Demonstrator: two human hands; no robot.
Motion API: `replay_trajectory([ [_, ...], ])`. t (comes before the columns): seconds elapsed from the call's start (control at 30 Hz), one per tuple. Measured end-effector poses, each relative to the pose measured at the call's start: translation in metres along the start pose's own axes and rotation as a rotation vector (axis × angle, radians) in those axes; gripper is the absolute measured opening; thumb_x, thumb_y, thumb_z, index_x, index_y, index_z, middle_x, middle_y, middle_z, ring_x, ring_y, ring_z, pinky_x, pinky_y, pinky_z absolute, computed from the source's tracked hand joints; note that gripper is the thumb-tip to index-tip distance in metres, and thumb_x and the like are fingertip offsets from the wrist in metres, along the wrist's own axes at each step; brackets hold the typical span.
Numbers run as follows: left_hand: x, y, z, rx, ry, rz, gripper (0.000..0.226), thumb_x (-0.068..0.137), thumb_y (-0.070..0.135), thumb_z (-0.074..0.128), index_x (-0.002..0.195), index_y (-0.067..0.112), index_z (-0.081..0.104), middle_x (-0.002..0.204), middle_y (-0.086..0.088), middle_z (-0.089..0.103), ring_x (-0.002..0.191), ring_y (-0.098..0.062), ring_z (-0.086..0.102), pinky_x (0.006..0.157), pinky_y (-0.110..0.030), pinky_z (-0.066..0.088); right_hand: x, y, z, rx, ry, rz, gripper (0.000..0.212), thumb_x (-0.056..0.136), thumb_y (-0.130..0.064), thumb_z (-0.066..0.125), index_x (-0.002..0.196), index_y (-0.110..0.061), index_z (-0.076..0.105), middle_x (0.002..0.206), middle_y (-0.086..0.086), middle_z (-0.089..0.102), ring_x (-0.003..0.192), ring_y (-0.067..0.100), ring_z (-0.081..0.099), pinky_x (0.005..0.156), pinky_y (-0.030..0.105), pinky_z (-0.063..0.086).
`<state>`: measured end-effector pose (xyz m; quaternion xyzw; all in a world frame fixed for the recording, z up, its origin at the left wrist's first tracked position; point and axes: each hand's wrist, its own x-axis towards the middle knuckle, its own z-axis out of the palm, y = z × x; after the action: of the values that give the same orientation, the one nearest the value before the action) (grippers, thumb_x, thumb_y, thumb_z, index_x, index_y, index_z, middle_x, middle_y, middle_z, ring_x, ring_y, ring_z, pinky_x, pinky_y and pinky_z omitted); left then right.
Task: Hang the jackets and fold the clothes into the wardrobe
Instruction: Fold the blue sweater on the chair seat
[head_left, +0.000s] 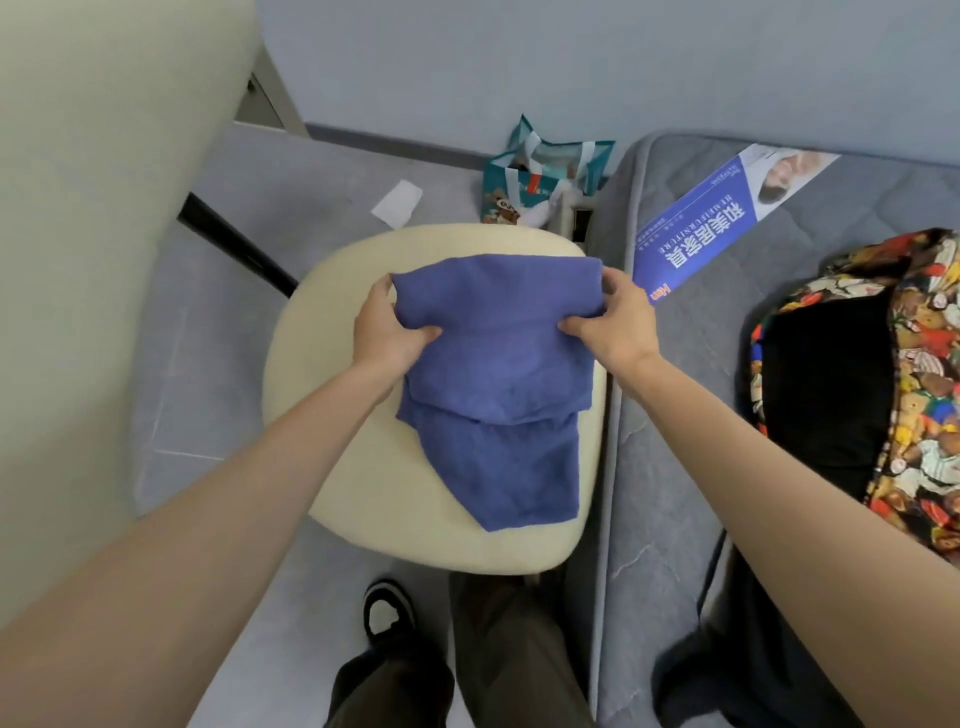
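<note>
Blue garment (498, 374) lay on cream stool seat (363, 467). Long axis ran away from person: folded-over end far, narrower tail pointing toward person. Left grip (387, 332) clamped on far left edge, right grip (615, 322) clamped on far right edge, thumbs on top. Garment's right side was near seat rim, just beside mattress (675, 415). Bare seat showed at left and near side. Patterned jacket (924, 364) lay on mattress, well apart.

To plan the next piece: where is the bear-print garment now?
Head view, right edge: the bear-print garment lies on the grey mattress, right of the cream stool.
</note>
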<state>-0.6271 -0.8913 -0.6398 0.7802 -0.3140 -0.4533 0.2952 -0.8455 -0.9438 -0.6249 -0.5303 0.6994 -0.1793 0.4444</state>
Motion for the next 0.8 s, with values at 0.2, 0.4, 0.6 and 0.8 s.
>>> replay_trajectory([
  [0.2,-0.012,-0.015,0.004,-0.089,0.076,0.165,0.012,0.081,-0.005,0.061,0.088,0.000,0.070,0.084,-0.006,0.066,0.084,-0.009,0.057,0.069,-0.028,0.048,-0.019,0.018,-0.003,0.253,-0.044,-0.047,0.036,0.074,0.021,0.044,0.063,-0.010,0.057,0.063,-0.010,0.062,0.063,-0.001,0.058,0.061,0.016,0.048],
  [0.4,-0.057,-0.060,-0.026,0.253,-0.288,0.229,0.054,0.068,-0.023,0.041,0.072,0.018,0.075,0.088,0.003,0.072,0.097,-0.017,0.066,0.087,-0.017,0.046,-0.073,0.070,-0.002,0.012,-0.006,0.212,0.041,0.065,0.017,0.035,0.050,-0.014,0.056,0.056,-0.003,0.061,0.061,0.012,0.055,0.062,0.025,0.042],
  [0.6,-0.071,-0.071,-0.004,0.325,0.096,0.220,0.040,0.089,0.002,0.048,0.122,0.019,0.060,0.125,-0.005,0.057,0.118,-0.026,0.048,0.100,-0.028,0.035,-0.094,0.075,0.023,-0.041,0.168,0.229,0.017,0.093,-0.018,0.047,0.110,-0.020,0.054,0.112,0.002,0.059,0.106,0.025,0.054,0.084,0.038,0.046],
  [0.8,-0.047,-0.070,0.050,0.099,0.094,-0.137,0.069,0.089,0.050,0.054,0.147,0.041,0.018,0.150,-0.003,0.017,0.135,-0.027,0.020,0.106,-0.036,0.025,-0.067,0.063,0.068,-0.145,0.096,0.200,0.078,0.087,-0.056,0.055,0.150,-0.035,0.014,0.150,0.001,0.025,0.132,0.026,0.024,0.107,0.044,0.025],
])
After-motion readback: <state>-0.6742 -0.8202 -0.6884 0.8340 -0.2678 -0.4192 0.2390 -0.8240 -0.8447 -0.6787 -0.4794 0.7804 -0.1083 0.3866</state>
